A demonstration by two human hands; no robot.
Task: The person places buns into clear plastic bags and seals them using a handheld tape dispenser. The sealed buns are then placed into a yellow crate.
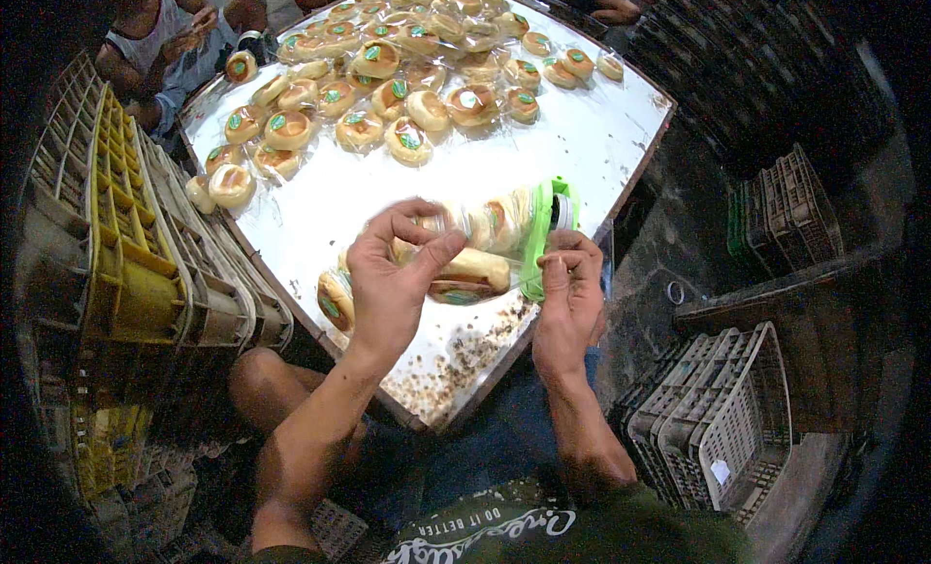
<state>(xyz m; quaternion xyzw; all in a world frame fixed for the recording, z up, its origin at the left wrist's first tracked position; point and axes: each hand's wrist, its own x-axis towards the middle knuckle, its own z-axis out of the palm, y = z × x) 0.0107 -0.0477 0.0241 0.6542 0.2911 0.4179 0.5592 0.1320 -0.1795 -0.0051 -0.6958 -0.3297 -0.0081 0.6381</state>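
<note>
A green tape bag sealer stands near the front right edge of the white table. Just left of it lie round, browned bread buns in clear plastic bags. My left hand is over them, thumb and forefinger closed on the clear plastic of a bag. On the sealer's right side, my right hand is closed, its thumb and fingers pinched together on what looks like the bag's thin end. The film between the hands is hard to see. Another bagged bun rests left of my left wrist.
A large heap of bagged buns with green labels covers the table's far half. Brown crumbs or specks mark the near corner. Stacked plastic crates stand left and right. A person sits at the far left.
</note>
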